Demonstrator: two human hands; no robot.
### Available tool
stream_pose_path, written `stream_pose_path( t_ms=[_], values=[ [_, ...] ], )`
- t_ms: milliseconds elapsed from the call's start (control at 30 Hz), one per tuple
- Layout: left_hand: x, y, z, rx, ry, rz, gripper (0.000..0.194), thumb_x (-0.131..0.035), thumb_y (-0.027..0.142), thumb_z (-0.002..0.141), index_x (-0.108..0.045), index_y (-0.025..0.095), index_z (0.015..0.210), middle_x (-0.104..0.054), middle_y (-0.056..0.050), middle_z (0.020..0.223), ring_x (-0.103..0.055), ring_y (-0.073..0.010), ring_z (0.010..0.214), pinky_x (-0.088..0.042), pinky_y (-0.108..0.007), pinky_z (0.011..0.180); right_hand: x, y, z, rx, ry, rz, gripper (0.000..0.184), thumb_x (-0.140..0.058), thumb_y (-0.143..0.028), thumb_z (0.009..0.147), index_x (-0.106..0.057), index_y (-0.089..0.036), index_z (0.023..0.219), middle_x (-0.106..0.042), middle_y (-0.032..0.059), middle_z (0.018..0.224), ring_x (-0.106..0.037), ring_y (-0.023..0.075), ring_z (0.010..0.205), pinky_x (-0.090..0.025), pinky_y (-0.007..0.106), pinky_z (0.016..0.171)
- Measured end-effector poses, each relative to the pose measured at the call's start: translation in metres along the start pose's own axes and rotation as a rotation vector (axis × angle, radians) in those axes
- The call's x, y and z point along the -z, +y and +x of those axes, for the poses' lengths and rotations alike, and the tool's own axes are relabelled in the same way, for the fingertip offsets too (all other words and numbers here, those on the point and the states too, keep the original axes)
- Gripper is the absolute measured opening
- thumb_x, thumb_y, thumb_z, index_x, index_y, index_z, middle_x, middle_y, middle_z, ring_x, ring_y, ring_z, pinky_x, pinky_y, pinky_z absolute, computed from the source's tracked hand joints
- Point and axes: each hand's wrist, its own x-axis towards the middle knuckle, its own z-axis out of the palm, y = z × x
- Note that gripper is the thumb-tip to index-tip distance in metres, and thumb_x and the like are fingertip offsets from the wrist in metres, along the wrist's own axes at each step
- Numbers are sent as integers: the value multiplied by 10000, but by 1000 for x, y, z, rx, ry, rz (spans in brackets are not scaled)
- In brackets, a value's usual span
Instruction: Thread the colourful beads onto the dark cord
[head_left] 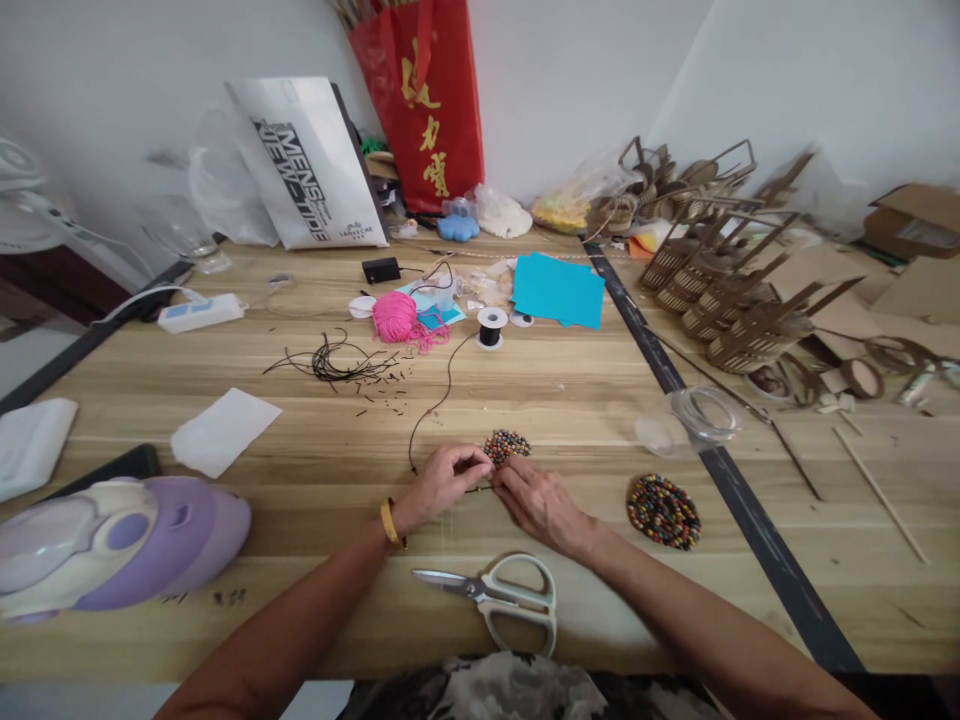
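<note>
Near the middle of the table, the fingertips of my left hand [448,478] are pinched close against those of my right hand [541,502]. What the left fingers hold is too small to make out. A thin black cord [449,375] runs from a white spool [491,328] down past my left hand. It shows again below the fingers and meets my right fingertips, which are closed on it. A tiny yellowish bead [479,489] seems to sit on this stretch. Just beyond the fingertips lies a small heap of multicoloured beads [508,445]. Scissors [517,598] lie partly open below my hands.
Coiled bead strings [664,511] lie to the right. Cut black cords [330,362], pink yarn [395,316] and blue sheets [559,290] are farther back. A purple-and-white appliance [165,540] stands at left, near white paper [225,432]. Small woven baskets [720,300] crowd the right.
</note>
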Motion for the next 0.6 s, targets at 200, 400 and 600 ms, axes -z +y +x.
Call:
stream_pose_path(
  t_ms=[200, 400, 600],
  values=[
    [1, 4, -2, 8, -38, 30, 122, -592, 223, 795, -671, 130, 785, -687, -44, 772, -588, -146, 720, -455, -247, 701, -1, 4, -2, -9, 44, 119, 149, -392, -186, 963, -527, -181, 902, -567, 69, 858, -554, 145, 707, -432, 226, 624],
    [1, 7, -3, -1, -70, 64, 87, -616, 200, 774, -669, 132, 775, -662, -30, 733, -561, -128, 662, -438, -229, 648, 1, 7, -3, 1, 47, 142, 146, -373, -192, 963, -511, -179, 918, -558, 72, 866, -547, 150, 717, -436, 239, 618],
    [-2, 3, -3, -24, -89, 78, 48, -626, 169, 757, -662, 138, 765, -664, -29, 751, -570, -134, 691, -437, -229, 661, 2, 6, -3, -10, 54, 150, 139, -368, -194, 964, -504, -175, 944, -544, 69, 870, -538, 151, 709, -434, 240, 605]
  ],
)
